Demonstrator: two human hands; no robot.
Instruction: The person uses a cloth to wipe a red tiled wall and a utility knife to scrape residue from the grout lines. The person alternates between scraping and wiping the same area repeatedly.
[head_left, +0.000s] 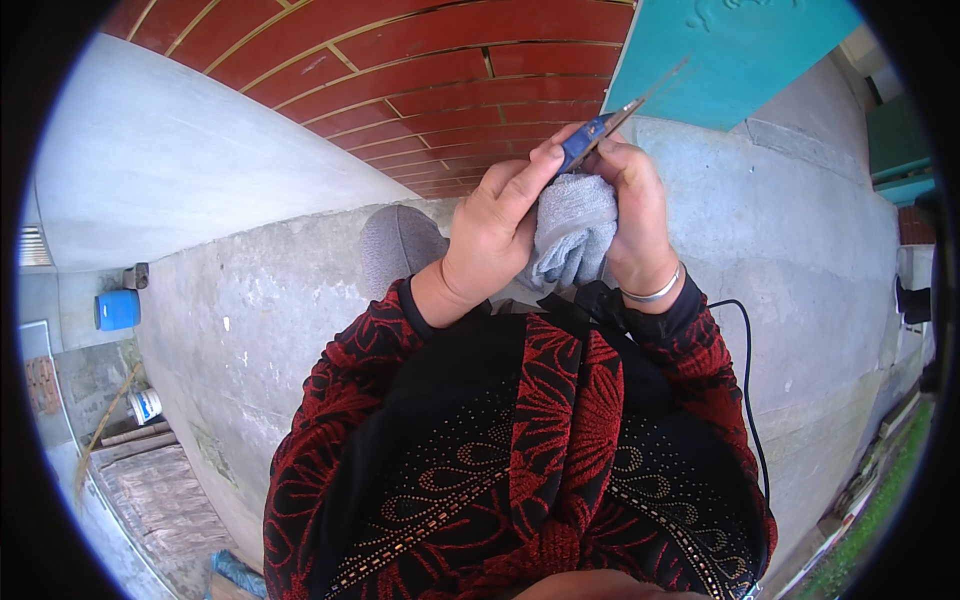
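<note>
My left hand (499, 225) grips a hand tool (581, 146) with a blue body and a thin metal part that tapers up to the right, away from me. Seen nearly edge-on, its exact kind is unclear. A bunched grey terry cloth (576, 214) hangs below the tool, between my palms. My right hand (637, 195), with a silver bangle at the wrist, is closed around the cloth's right side. Its thumb tip lies by the metal part. The fingers behind the tool and cloth are mostly hidden.
Ahead stands a red tiled wall (450, 75), beside a turquoise door panel (720, 67). Concrete floor (247, 322) surrounds me. A blue barrel (118, 310) and a white bucket (145, 405) are far left. A black cable (748, 360) runs along my right side. One shoe (401, 240) shows below.
</note>
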